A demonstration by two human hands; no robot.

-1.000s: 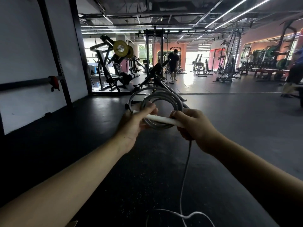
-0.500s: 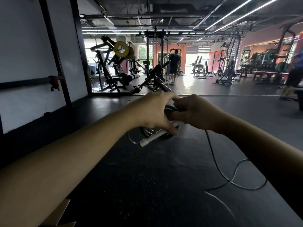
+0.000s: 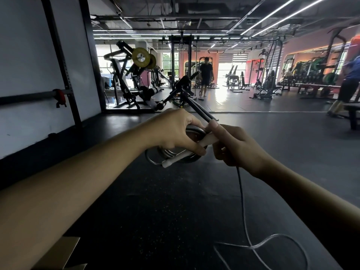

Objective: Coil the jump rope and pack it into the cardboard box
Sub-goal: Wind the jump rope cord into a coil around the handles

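Note:
My left hand (image 3: 175, 131) is closed over a grey jump rope coil (image 3: 155, 158) and its white handle (image 3: 171, 161), which sticks out down-left below my fingers. Right beside it, my right hand (image 3: 235, 147) pinches the loose rope; its thumb touches the handle's upper end. The free rope tail (image 3: 245, 227) hangs from my right hand and loops on the black floor at lower right. A flap of the cardboard box (image 3: 58, 254) shows at the bottom left edge, under my left forearm.
Black rubber gym floor (image 3: 175, 211) spreads below. A white wall with a black rack upright (image 3: 64, 75) runs on the left. Weight machines (image 3: 136, 78) and a barbell stand (image 3: 185, 90) stand ahead. One person (image 3: 206, 75) stands far off, another (image 3: 348, 82) at the right edge.
My left hand turned over the coil, so the handle now points down-left. My right hand brought another stretch of rope to the coil; the tail on the floor shifted.

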